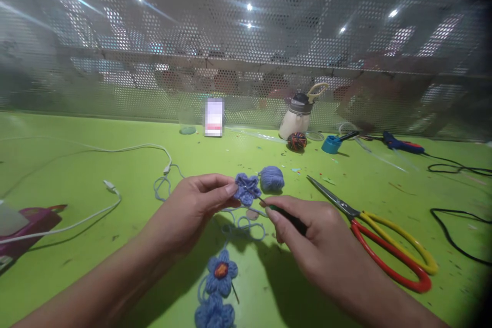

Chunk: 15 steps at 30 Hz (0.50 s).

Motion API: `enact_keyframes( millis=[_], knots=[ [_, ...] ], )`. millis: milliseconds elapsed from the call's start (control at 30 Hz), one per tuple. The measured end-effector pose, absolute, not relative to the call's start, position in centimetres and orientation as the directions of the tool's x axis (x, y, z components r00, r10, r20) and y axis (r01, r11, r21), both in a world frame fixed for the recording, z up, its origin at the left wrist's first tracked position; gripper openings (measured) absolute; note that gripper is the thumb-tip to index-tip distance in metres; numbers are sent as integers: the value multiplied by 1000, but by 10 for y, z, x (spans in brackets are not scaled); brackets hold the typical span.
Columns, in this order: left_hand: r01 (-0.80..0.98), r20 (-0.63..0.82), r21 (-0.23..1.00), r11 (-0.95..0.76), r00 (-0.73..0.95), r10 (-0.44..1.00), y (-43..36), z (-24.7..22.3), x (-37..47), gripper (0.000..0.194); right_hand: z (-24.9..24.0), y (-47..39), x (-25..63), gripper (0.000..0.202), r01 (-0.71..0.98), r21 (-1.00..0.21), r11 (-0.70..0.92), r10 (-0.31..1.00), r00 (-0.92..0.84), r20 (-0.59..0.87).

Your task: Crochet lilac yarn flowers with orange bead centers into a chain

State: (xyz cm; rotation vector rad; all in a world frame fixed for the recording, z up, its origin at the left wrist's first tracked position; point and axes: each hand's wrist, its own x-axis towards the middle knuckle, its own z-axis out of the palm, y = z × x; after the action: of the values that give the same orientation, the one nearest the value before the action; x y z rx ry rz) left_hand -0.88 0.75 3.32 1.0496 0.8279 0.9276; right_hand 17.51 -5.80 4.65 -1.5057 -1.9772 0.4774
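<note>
Between thumb and fingers, my left hand [202, 197] pinches the edge of a purple-blue crocheted flower [248, 189]. My right hand [307, 225] is closed around the dark handle of a crochet hook [290, 218], its thin metal shaft reaching the flower's middle. Just behind the flower sits a ball of purple-blue yarn [272, 179]. Loose loops of yarn [249, 228] lie on the table below my hands. Closer to me are a blue crocheted flower with an orange centre [222, 270] and another blue flower [214, 312], partly cut off by the frame.
Large scissors [357, 220] with red and yellow handles lie right of my right hand. Farther back stand a phone [214, 118], a bottle [295, 118], a multicoloured yarn ball [297, 142], a blue pot [331, 144] and a glue gun [403, 144]. A white cable [142, 147] crosses the left side.
</note>
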Motion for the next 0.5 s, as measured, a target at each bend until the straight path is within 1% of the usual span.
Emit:
enact_keyframes(
  millis=[100,233,333,500],
  knots=[
    [-174,-105,965,195,422,901,8,32,-11,9,48,-57,178,22,743,-597,302,948,-167,271],
    [-133,-95,977,168,435,895,7,29,-10,12,49,-58,178,23,780,-520,348,931,-224,287],
    [-134,-100,975,177,450,887,7,28,-9,12,49,-60,177,23,805,-469,364,925,-252,286],
    [-109,-132,972,208,478,868,6,28,-8,13,50,-60,180,24,824,-423,378,921,-287,264]
  ],
)
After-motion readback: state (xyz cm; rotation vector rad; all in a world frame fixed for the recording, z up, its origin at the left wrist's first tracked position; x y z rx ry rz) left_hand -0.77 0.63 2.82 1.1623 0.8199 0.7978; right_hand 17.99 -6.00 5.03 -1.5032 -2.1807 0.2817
